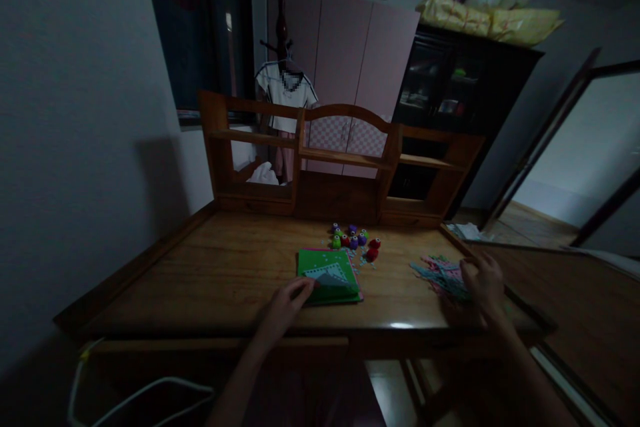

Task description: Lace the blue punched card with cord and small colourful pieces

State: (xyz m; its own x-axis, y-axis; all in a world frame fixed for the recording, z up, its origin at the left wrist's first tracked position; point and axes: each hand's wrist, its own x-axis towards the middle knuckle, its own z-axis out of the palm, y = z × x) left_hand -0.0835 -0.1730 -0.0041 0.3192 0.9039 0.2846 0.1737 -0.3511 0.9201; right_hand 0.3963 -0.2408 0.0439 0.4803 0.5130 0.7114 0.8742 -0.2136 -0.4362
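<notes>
My left hand (286, 307) pinches the near-left edge of a light blue sheet of paper (327, 275), which has a row of small holes along its border and a raised fold. The sheet lies on a stack of green paper (320, 258) with a pink edge showing beneath. My right hand (484, 281) is at the right end of the desk, fingers curled together at the edge of a pile of thin blue, pink and green paper strips (443, 275). What those fingers hold, if anything, is too dark to make out.
Behind the green stack stand several small red, green and purple figures (354, 242) with eye-like tops. Tiny pale paper bits (364, 260) lie around them. The wooden desk (200, 273) has a shelf unit (345, 160) along its back. A white frame (150, 383) is at lower left.
</notes>
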